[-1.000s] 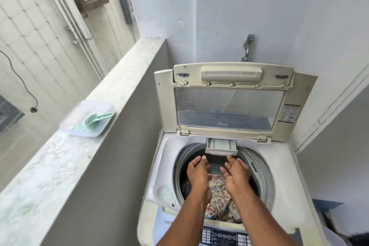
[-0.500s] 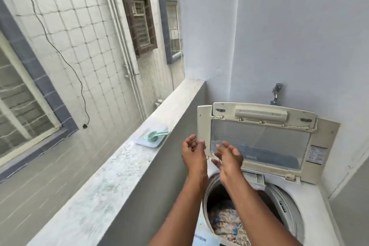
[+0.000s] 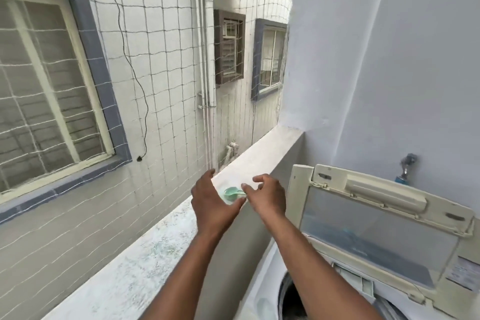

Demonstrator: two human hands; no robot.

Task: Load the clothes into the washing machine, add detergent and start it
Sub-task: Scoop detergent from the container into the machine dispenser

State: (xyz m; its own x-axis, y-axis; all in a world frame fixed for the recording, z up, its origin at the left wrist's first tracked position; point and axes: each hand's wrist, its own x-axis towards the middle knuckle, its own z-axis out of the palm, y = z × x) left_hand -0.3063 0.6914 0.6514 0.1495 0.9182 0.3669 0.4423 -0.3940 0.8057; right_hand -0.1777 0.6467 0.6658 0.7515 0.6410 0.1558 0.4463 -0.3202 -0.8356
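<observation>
Two bare hands reach out over a balcony ledge [image 3: 155,247] at the centre of the frame, both open and holding nothing. The left hand [image 3: 211,206] has its fingers spread and loosely bent, thumb stretched toward the right; the right hand [image 3: 268,196] shows fingers gently curved with the fingertips [image 3: 245,186] just above a mint-green detergent scoop [image 3: 232,192]. The scoop lies in a shallow clear container [image 3: 230,199] that rests on the ledge, mostly hidden behind the left hand; whether either hand touches the container cannot be told, and what else it holds is not visible. In the lower right of the frame stands a top-loading washing machine [image 3: 262,296] with its lid [image 3: 376,221] raised upright, the clear window panel facing the camera. Below the lid a small detergent drawer [image 3: 355,278] sits pulled out at the back rim of the tub opening [image 3: 288,299], whose dark interior is only partly seen, so its contents cannot be made out. A tap [image 3: 406,163] projects from the pale wall [image 3: 389,60] above the machine at the right edge. Across the upper left, a safety net [image 3: 168,60] stretches before a neighbouring building with barred windows [image 3: 46,80].
</observation>
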